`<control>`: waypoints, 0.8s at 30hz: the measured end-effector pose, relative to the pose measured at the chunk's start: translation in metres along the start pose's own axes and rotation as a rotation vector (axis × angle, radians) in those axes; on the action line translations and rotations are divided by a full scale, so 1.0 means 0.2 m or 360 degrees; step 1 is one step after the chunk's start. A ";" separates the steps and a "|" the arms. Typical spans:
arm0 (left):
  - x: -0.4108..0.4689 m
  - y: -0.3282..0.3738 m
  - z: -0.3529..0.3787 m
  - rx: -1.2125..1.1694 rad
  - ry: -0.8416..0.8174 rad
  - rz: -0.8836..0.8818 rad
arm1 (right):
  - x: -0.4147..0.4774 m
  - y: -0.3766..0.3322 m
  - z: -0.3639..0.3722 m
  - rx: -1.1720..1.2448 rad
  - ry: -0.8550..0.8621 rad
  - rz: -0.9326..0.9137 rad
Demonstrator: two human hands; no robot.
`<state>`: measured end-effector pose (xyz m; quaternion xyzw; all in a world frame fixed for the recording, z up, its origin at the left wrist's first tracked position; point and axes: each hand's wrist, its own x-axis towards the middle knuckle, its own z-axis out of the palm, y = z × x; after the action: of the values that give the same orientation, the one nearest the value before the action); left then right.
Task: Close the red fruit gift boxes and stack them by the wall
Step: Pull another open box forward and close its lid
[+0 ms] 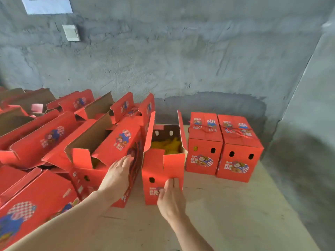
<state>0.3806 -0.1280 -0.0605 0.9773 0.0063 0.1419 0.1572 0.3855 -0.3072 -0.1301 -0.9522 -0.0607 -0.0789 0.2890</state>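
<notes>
Landmark: open box (161,171), mid-frame, standing apart from the rest.

Right hand (171,198): fingers straight, flat on its front face, gripping nothing. It looks like a steadying or pushing touch before the flaps are folded.

Left hand (118,175): also flat and uncurled, in the gap just left of the open box, lying on the side of the neighbour box (108,142). It is probably keeping that one off while the open box is worked.

Open box: long flaps (149,131) stand up on both sides and the front flap is up too. Yellow filling (168,144) sits inside; I cannot tell if it is fruit or padding.

Neighbour box: flaps open, with a bit of yellow visible inside.

Closed pair (239,160): just right of the open box, tops shut, cord handles (204,128) lying on top, side by side, backs near the wall (181,60). Nothing is stacked on them yet.

Pile (36,142): further left of the open box, many more boxes with flaps open, some tilted.

Everything stands on a tan board (217,214).
</notes>
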 end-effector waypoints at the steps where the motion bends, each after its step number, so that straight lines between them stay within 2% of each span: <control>1: -0.05 0.02 -0.02 -0.0095 0.0017 -0.0008 | -0.09 0.01 -0.02 0.0064 0.0031 0.0014; 5: -0.25 0.06 -0.13 -0.0374 0.0094 -0.0051 | -0.44 0.02 -0.09 0.0214 0.0080 0.0064; 9: -0.41 0.09 -0.21 -0.0559 0.0185 -0.0108 | -0.78 0.06 -0.17 0.0390 0.0066 -0.0016; 14: -0.53 0.11 -0.30 -0.0670 0.0143 -0.0289 | -1.07 0.14 -0.38 0.0613 -0.0128 0.0040; 17: -0.58 0.13 -0.34 -0.0690 0.0081 -0.0293 | -1.18 0.15 -0.53 0.0775 -0.0289 0.0156; 20: -0.61 0.14 -0.36 -0.0804 0.0039 -0.0296 | -1.28 0.19 -0.63 0.0924 -0.0209 0.0329; 22: -0.62 0.14 -0.35 -0.1022 -0.0030 -0.0281 | -1.30 0.21 -0.67 0.0979 -0.0118 0.0519; 24: -0.62 0.15 -0.34 -0.1375 -0.0171 -0.0389 | -1.29 0.21 -0.68 0.0945 -0.0086 0.0694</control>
<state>0.2411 -0.1435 -0.0235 0.8201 0.0537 0.0610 0.5664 0.1245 -0.4359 -0.0891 -0.8192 0.1157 0.0307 0.5609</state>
